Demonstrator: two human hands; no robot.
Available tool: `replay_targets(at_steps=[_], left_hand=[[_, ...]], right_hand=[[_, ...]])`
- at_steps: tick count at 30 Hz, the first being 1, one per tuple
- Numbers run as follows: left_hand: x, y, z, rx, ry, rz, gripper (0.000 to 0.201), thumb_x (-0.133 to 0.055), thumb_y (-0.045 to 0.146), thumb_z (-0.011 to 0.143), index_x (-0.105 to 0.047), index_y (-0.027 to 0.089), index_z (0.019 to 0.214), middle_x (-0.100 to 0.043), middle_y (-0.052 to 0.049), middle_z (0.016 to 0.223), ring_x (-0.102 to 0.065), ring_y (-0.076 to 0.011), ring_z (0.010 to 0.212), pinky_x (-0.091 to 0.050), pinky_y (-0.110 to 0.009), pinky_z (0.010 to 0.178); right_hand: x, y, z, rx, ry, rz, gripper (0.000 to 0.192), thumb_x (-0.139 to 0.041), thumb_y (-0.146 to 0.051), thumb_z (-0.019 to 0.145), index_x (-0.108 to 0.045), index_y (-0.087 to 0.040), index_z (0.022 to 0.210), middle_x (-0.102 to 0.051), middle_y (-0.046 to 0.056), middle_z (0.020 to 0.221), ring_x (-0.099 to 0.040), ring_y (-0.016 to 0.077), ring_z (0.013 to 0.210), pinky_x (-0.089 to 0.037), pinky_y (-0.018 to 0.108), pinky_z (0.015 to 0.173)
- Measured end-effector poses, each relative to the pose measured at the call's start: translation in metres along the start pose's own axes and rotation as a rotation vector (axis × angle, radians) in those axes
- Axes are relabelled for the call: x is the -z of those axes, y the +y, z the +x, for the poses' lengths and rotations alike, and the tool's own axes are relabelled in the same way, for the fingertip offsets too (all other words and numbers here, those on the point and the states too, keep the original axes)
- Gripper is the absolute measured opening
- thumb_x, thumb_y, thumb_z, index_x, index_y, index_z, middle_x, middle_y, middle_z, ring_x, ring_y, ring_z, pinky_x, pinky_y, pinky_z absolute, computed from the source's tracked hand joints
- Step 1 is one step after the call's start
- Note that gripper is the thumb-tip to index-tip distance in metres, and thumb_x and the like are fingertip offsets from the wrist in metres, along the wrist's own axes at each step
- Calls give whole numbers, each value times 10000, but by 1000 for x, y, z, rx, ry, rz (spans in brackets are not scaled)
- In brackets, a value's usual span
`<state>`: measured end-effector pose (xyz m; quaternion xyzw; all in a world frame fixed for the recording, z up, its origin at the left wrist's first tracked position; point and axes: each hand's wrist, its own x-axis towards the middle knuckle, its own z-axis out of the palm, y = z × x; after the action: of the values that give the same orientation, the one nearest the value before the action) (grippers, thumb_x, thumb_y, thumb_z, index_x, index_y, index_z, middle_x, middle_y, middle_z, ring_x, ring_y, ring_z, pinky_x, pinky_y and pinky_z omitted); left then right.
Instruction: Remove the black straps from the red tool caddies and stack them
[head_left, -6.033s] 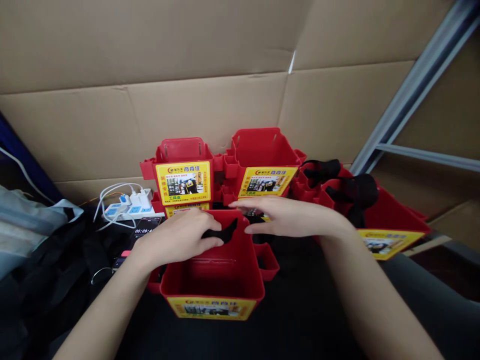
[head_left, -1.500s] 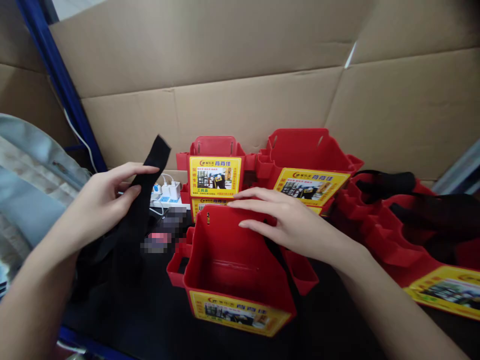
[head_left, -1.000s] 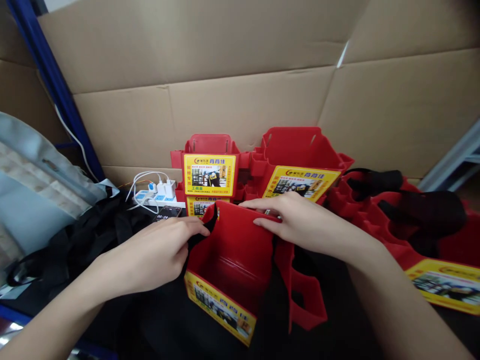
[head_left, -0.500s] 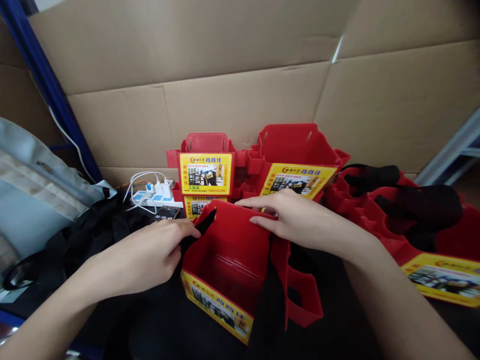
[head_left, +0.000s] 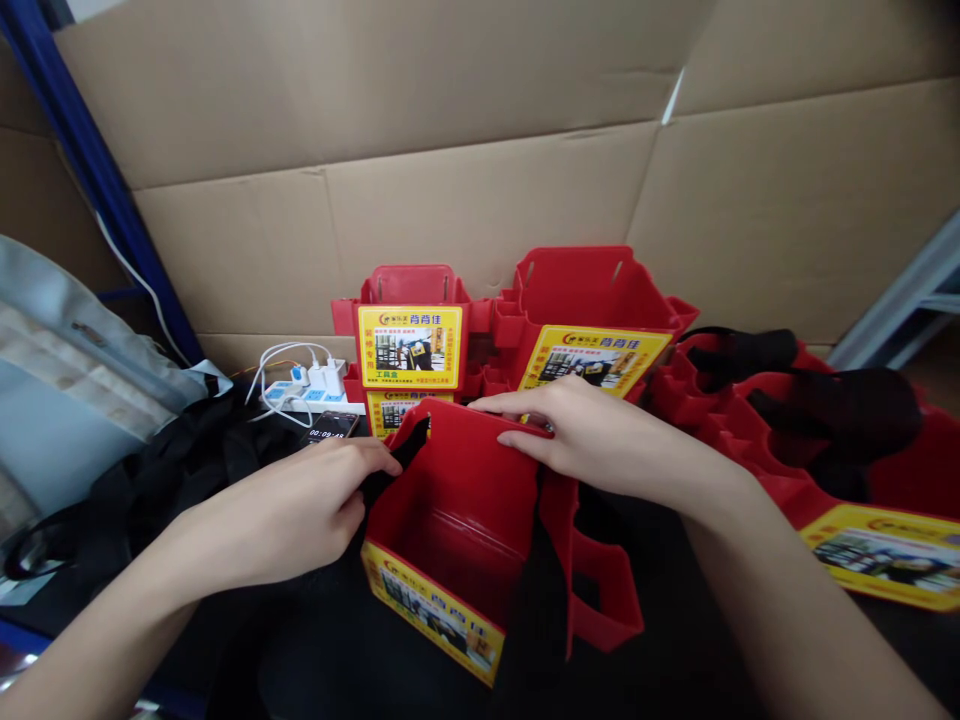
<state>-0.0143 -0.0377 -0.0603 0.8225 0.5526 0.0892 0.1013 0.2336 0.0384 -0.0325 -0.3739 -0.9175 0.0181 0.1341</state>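
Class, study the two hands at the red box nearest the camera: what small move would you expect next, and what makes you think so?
Probably the left hand feeds the black strap further in at the red box wall's top corner. The strap tip already sits at that corner, pinched there, while the right hand steadies the back rim.

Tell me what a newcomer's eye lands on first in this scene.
The bright red plastic box with a yellow label, front and centre, tilted. The left hand pinches a black strap at the box's near-left corner, and the right hand rests on its back rim. Behind stand more red boxes against a cardboard wall, with others carrying black straps lying at the right.
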Motion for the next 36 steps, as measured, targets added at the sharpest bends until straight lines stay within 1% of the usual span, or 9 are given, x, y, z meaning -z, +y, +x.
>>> replay_targets(at_steps=[10, 14, 18, 23, 27, 32, 36], left_hand=[[2, 0, 3, -30, 16, 20, 425, -386, 109, 768, -535, 244, 1143, -567, 2, 1197, -531, -140, 1092, -426, -278, 962], [1, 2, 3, -36, 16, 14, 423, -382, 116, 776, -533, 256, 1145, -568, 10, 1194, -534, -138, 1085, -438, -275, 948], [0, 0, 3, -41, 19, 9, 427, -391, 114, 775, -533, 261, 1150, -564, 15, 1204, -529, -137, 1096, -430, -265, 958], [0, -1, 1, -39, 17, 2, 442, -410, 102, 762, -538, 264, 1153, -557, 17, 1220, -522, -150, 1113, -441, -261, 944], [-1, -1, -1, -38, 23, -19, 440, -408, 100, 764, -543, 253, 1154, -559, 0, 1220, -525, -168, 1113, -447, -274, 934], [-1, -5, -2, -32, 25, -52, 444, -420, 104, 761, -539, 251, 1163, -567, -8, 1206, -536, -173, 1095, -450, -277, 924], [2, -2, 1, -34, 22, -54, 438, -424, 97, 748, -554, 244, 1140, -582, -13, 1176, -550, -169, 1062, -451, -279, 917]], right_hand=[[0, 0, 0, 5, 0, -4, 400, -501, -209, 802, -558, -321, 1182, -668, -22, 1033, -641, 139, 811, -463, 187, 637], [0, 0, 1, 5, 2, -12, 399, -500, -215, 805, -555, -325, 1184, -665, -25, 1043, -636, 146, 846, -464, 195, 651], [-1, 1, 1, 9, -6, 6, 396, -494, -209, 808, -556, -335, 1178, -675, -35, 1013, -635, 138, 842, -462, 197, 670], [0, 0, 0, 21, 1, 37, 410, -493, -180, 801, -559, -360, 1164, -685, -62, 965, -638, 113, 787, -453, 188, 653], [1, -2, 0, 18, 6, 32, 411, -497, -171, 794, -569, -327, 1168, -695, -33, 916, -638, 114, 703, -446, 194, 610], [1, -2, 0, 15, 13, 40, 409, -504, -179, 789, -574, -315, 1168, -701, -20, 862, -633, 117, 650, -448, 202, 598], [1, -1, 0, -1, 6, 30, 400, -502, -201, 798, -567, -310, 1178, -699, -17, 888, -630, 114, 638, -447, 197, 581]])
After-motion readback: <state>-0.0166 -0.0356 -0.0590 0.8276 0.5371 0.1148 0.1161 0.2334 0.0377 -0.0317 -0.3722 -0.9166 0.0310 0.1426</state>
